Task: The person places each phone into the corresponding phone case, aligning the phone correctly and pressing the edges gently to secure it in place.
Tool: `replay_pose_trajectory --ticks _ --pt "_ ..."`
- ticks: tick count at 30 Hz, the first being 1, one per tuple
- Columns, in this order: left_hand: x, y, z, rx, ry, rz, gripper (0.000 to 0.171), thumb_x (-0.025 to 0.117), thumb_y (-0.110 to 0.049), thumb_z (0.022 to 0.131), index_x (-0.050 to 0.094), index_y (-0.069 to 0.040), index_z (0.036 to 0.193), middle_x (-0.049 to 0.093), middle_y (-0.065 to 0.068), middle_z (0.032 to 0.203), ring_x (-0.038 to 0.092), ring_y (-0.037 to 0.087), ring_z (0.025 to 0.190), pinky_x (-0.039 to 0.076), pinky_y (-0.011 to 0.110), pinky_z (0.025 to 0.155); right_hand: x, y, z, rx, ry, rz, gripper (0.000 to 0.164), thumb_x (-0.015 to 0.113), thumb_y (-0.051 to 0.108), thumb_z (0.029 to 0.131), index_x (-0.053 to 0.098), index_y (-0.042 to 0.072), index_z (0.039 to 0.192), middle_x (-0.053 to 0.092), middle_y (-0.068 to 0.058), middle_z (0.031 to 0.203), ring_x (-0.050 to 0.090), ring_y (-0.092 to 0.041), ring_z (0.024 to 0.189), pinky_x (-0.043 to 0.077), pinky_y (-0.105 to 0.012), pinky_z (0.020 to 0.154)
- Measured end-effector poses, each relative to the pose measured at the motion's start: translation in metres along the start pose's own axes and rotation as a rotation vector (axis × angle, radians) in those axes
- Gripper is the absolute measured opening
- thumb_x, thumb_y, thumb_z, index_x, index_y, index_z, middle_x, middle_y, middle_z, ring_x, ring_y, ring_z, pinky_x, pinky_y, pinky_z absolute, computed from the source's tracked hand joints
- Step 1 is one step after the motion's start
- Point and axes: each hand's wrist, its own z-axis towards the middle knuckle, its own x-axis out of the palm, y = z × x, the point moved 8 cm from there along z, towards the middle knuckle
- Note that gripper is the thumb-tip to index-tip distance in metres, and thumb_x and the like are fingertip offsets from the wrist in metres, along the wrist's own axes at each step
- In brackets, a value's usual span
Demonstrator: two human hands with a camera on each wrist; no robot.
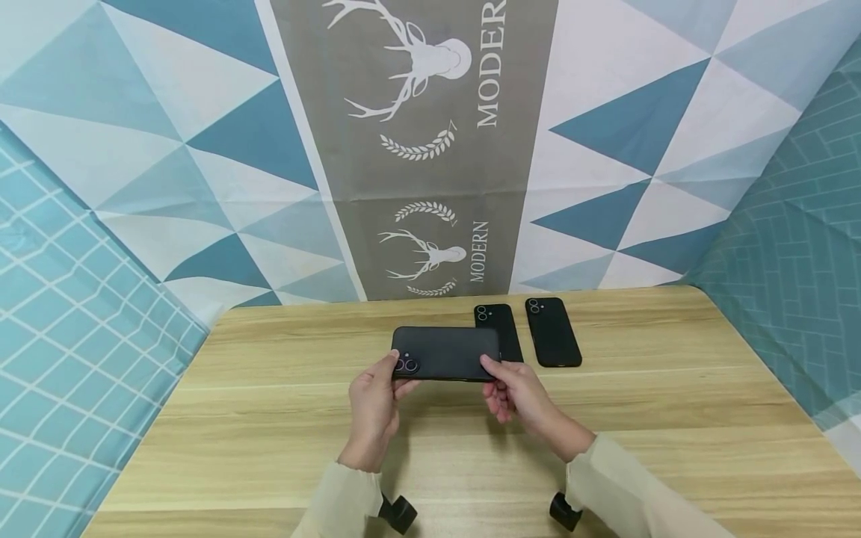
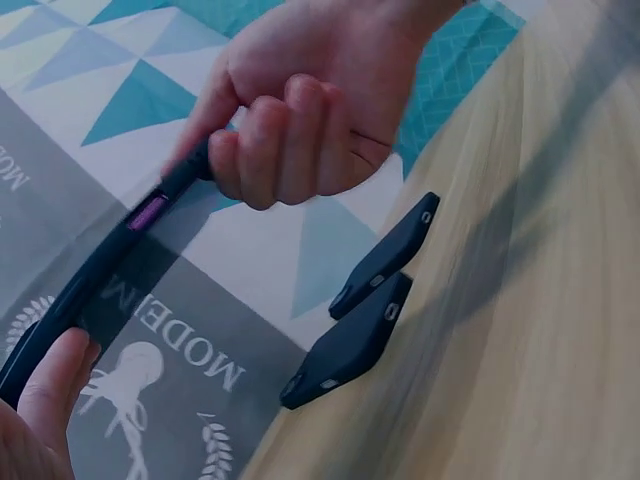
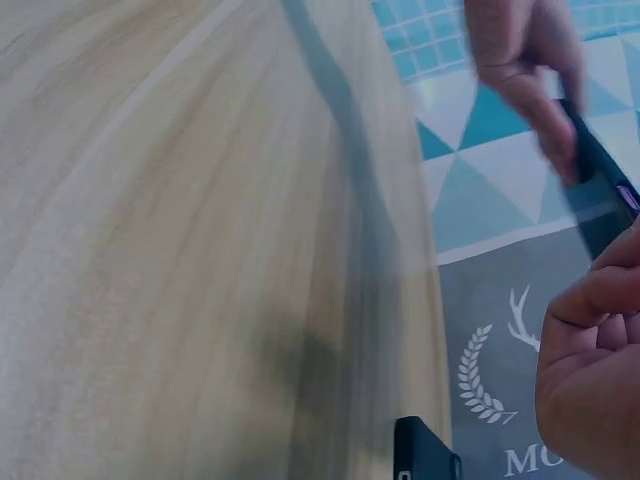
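Observation:
A phone in a black case (image 1: pixel 447 353) is held sideways above the table, its back and two camera rings facing up in the head view. My left hand (image 1: pixel 373 403) pinches its left end beside the cameras, thumb on the back. At the opposite end my right hand (image 1: pixel 528 400) grips the lower corner, thumb on top and the other fingers curled underneath. Along the phone's edge, a small purple patch (image 2: pixel 149 212) shows in the left wrist view. The underside of the phone is hidden in the head view.
Two more black phones lie camera side up at the back: one (image 1: pixel 509 340) partly covered by the held phone, the other (image 1: pixel 553 332) to its right. Beneath is a wood-grain table (image 1: pixel 269 418). Patterned cloth (image 1: pixel 437 172) hangs behind the table's far edge.

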Motion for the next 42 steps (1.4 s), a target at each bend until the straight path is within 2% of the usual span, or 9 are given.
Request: replay_pose_trajectory --ticks 5,11,19,23,27,30,34,37,42 --pt "-0.002 0.003 -0.002 -0.016 -0.02 -0.03 0.03 0.049 -0.013 0.089 0.056 0.014 0.102 0.067 0.005 0.066 0.066 0.014 0.057 0.053 0.022 0.055 0.003 0.002 0.0 -0.018 0.02 0.048 0.044 0.04 0.041 0.092 0.051 0.01 0.064 0.054 0.005 0.048 0.047 -0.007 0.038 0.038 -0.018 0.037" --pt "0.002 0.001 -0.004 -0.009 -0.039 -0.054 0.029 0.049 -0.013 0.09 0.057 0.012 0.102 0.067 0.005 0.068 0.066 0.015 0.061 0.053 0.022 0.056 0.019 0.003 0.001 -0.032 0.124 0.139 0.042 0.04 0.044 0.091 0.053 0.011 0.068 0.056 0.005 0.052 0.05 -0.006 0.041 0.041 -0.016 0.039" --pt "0.007 -0.001 -0.01 0.006 -0.014 -0.068 0.03 0.052 -0.015 0.088 0.057 0.012 0.1 0.067 0.006 0.067 0.066 0.016 0.061 0.053 0.022 0.055 0.036 0.004 0.004 -0.075 0.195 0.132 0.031 0.048 0.033 0.09 0.059 0.011 0.071 0.059 0.006 0.055 0.05 -0.006 0.043 0.04 -0.017 0.04" --pt "0.01 0.0 -0.013 -0.032 0.031 -0.129 0.032 0.053 -0.018 0.088 0.055 0.01 0.103 0.068 0.006 0.072 0.067 0.014 0.065 0.053 0.021 0.059 0.037 0.005 0.006 -0.091 0.202 0.187 0.032 0.046 0.029 0.091 0.061 0.011 0.069 0.06 0.005 0.055 0.05 -0.004 0.043 0.039 -0.016 0.04" --pt "0.018 0.002 -0.017 -0.07 0.12 -0.183 0.039 0.057 -0.023 0.086 0.05 0.007 0.111 0.067 0.006 0.081 0.066 0.013 0.074 0.052 0.022 0.07 0.034 0.005 0.007 -0.06 0.178 0.241 0.033 0.046 0.029 0.091 0.061 0.013 0.066 0.06 0.006 0.054 0.05 -0.002 0.043 0.038 -0.014 0.04" --pt "0.026 0.005 -0.022 -0.099 0.193 -0.169 0.042 0.062 -0.019 0.082 0.049 0.008 0.112 0.066 0.006 0.087 0.065 0.013 0.081 0.051 0.025 0.078 0.032 0.004 0.007 -0.041 0.165 0.269 0.034 0.044 0.028 0.092 0.06 0.014 0.066 0.06 0.006 0.054 0.05 -0.002 0.044 0.039 -0.014 0.041" --pt "0.038 0.015 -0.029 -0.175 0.276 -0.11 0.037 0.064 -0.009 0.08 0.051 0.009 0.109 0.066 0.006 0.088 0.065 0.013 0.084 0.049 0.027 0.083 0.032 0.003 0.006 -0.025 0.178 0.267 0.034 0.042 0.028 0.093 0.059 0.014 0.067 0.059 0.007 0.055 0.049 -0.001 0.045 0.039 -0.013 0.042" --pt "0.044 0.02 -0.033 -0.201 0.296 -0.089 0.035 0.064 -0.007 0.079 0.053 0.01 0.106 0.066 0.006 0.087 0.065 0.014 0.084 0.049 0.027 0.083 0.034 0.002 0.006 -0.024 0.192 0.258 0.033 0.041 0.029 0.093 0.058 0.015 0.068 0.058 0.008 0.055 0.048 0.0 0.045 0.037 -0.012 0.042" --pt "0.045 0.019 -0.035 -0.185 0.258 -0.125 0.03 0.062 -0.003 0.08 0.053 0.012 0.104 0.065 0.007 0.086 0.065 0.014 0.083 0.05 0.026 0.082 0.036 0.004 0.004 -0.038 0.219 0.237 0.032 0.041 0.03 0.093 0.057 0.015 0.069 0.057 0.009 0.055 0.048 0.0 0.045 0.036 -0.013 0.04"
